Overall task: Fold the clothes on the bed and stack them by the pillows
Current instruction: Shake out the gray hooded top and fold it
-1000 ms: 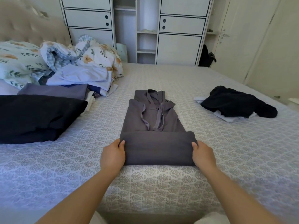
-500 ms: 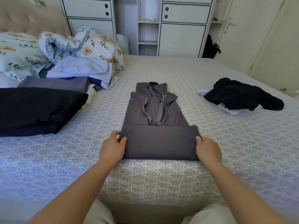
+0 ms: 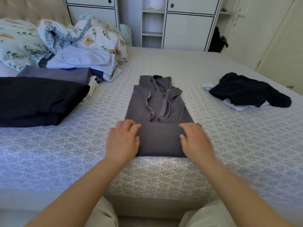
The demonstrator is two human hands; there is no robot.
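A grey garment (image 3: pixel 157 102) lies lengthwise on the bed (image 3: pixel 213 145), its near end folded up into a flat band (image 3: pixel 159 140) at the mattress edge. My left hand (image 3: pixel 123 141) rests flat on the band's left end, fingers spread and straight. On the band's right end lies my right hand (image 3: pixel 196 140), also flat. A loose black garment (image 3: pixel 246 91) sits on white cloth at the right. Folded clothes are stacked at the left: a black piece (image 3: pixel 37 100), a purple-grey one (image 3: pixel 55 74) and a pale blue one (image 3: pixel 82 58), near the floral pillows (image 3: pixel 18 41).
A white wardrobe (image 3: pixel 188 28) with open shelves stands beyond the bed. A door (image 3: pixel 255 30) is at the right, with a dark bag (image 3: pixel 218 40) beside it. My knees in light trousers (image 3: pixel 101 215) press against the bed's near edge.
Both hands have moved from gripping the side edges of the folded band onto its top, now lying flat. The view has tilted down slightly.
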